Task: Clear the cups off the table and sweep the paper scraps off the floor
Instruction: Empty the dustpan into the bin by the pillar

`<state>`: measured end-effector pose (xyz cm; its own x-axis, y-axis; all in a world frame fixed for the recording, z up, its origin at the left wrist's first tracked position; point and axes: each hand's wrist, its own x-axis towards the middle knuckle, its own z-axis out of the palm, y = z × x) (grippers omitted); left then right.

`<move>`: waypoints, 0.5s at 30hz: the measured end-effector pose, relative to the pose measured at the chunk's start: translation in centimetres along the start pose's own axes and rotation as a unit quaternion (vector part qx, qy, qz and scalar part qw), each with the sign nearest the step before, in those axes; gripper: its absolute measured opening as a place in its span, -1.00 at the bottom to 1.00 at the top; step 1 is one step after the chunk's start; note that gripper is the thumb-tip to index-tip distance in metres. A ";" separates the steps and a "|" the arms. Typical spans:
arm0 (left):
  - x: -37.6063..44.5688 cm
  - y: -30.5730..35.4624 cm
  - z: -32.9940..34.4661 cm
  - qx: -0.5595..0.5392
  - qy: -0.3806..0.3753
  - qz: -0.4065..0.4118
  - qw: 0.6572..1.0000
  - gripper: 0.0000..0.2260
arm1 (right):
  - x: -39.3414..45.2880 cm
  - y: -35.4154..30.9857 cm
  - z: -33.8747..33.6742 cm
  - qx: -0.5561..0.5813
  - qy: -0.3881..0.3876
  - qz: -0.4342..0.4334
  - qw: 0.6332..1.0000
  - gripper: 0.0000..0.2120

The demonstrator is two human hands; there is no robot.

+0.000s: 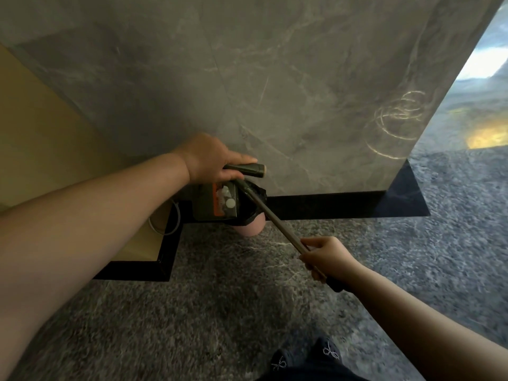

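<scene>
My left hand (211, 160) grips the dark handle (244, 170) of a dustpan (204, 207) with an orange strip. The pan is tilted over a pink bin (251, 228) lined with a black bag (254, 196). A few white paper scraps (229, 203) lie in the pan. My right hand (327, 259) holds a long thin metal pole (277, 220) near its black grip end. The pole's far end reaches the dustpan and the bin's mouth, and its head is hidden there. No cups or table are in view.
A grey marble wall (275, 92) with black skirting (330, 204) stands right behind the bin. A yellow cabinet side (41, 138) is at the left, with a white cable (176, 224) at its base. My feet in dark socks (327, 353) stand on speckled grey floor.
</scene>
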<state>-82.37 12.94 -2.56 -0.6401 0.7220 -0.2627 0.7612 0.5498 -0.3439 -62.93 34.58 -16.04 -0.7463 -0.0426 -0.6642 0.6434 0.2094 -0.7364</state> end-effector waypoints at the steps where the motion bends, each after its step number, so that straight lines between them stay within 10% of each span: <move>1: 0.1 -0.1 0.0 -0.004 0.001 0.004 1.000 -0.55 | 0.0 0.0 -0.1 0.001 0.000 0.001 1.000 -0.53; 15: 0.9 -2.5 -0.4 -0.064 0.022 -0.029 0.997 -0.53 | 0.2 0.1 -1.5 -0.014 0.011 -0.003 1.000 -0.49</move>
<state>-84.80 12.37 -1.53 -0.6807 0.7035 -0.2044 0.7316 0.6387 -0.2383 -63.30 36.08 -16.08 -0.7542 -0.0226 -0.6562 0.6338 0.2358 -0.7366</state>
